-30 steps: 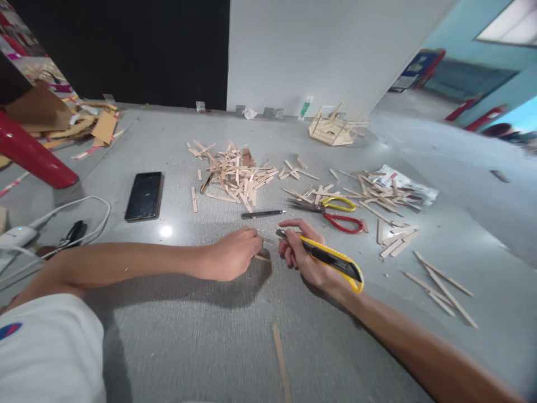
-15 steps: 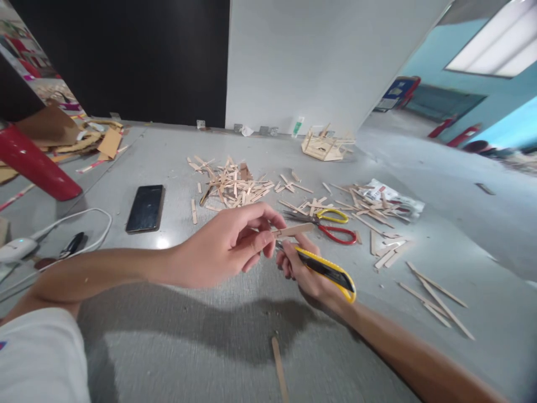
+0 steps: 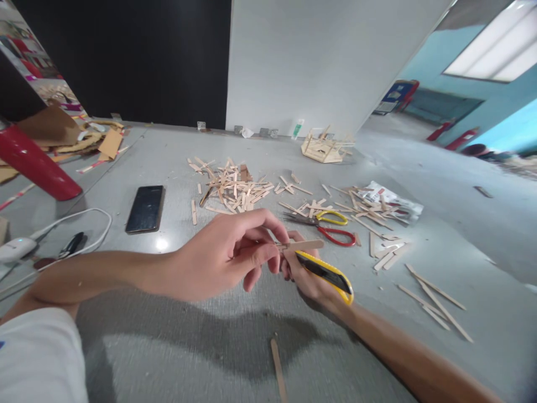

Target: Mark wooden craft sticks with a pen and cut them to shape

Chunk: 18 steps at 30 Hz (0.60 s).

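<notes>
Between its thumb and index finger, my left hand [image 3: 235,254] pinches a flat wooden stick [image 3: 306,245] that points right. My right hand [image 3: 304,274] is closed on a yellow and black utility knife [image 3: 325,274], its handle angled down to the right; the blade end is hidden behind the fingers. The two hands meet at the stick's left part. Just beyond them lie scissors with one yellow and one red handle [image 3: 338,236]. A single wooden stick [image 3: 277,366] rests on the table nearer to me.
Piles of wooden sticks [image 3: 235,187] spread across the table [image 3: 168,347], with a plastic packet [image 3: 388,197] at right. A small stick frame [image 3: 323,150] stands at the back. On the left are a phone [image 3: 145,209], a white cable and a red tube [image 3: 39,165].
The stick has shifted slightly right and down in my left hand, whose fingers have lowered a little. The knife's front end is now more hidden behind the fingers.
</notes>
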Tool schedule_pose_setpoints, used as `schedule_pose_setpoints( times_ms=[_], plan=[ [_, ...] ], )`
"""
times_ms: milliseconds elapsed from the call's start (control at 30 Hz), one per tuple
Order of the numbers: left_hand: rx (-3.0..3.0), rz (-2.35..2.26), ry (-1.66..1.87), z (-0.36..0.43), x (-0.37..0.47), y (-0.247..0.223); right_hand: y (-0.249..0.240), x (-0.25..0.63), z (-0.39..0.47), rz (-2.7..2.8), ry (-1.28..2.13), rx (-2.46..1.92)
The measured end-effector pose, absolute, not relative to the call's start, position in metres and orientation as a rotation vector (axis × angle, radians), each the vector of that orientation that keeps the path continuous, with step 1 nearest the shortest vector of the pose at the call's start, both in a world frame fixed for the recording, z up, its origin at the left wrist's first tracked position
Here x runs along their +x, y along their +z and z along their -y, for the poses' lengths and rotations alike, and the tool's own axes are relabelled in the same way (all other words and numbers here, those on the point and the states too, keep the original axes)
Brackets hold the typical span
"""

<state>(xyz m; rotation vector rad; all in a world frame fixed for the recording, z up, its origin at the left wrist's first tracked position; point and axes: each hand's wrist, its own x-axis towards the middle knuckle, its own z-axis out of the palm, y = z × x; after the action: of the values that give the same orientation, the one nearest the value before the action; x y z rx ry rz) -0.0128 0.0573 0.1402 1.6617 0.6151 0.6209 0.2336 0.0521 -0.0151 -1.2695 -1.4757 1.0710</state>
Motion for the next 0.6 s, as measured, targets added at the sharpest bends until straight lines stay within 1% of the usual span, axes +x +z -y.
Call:
schedule_pose_setpoints(
  times_ms=[367, 600],
  plan=[
    [1.662, -0.6, 0.62, -0.057, -0.013, 0.139, 0.005, 0.226, -0.05, 1.509, 1.024, -1.347],
    [1.664, -0.622, 0.593, -0.059, -0.013, 0.138, -0.002, 0.229, -0.051, 1.508, 1.045, -1.324]
  ],
)
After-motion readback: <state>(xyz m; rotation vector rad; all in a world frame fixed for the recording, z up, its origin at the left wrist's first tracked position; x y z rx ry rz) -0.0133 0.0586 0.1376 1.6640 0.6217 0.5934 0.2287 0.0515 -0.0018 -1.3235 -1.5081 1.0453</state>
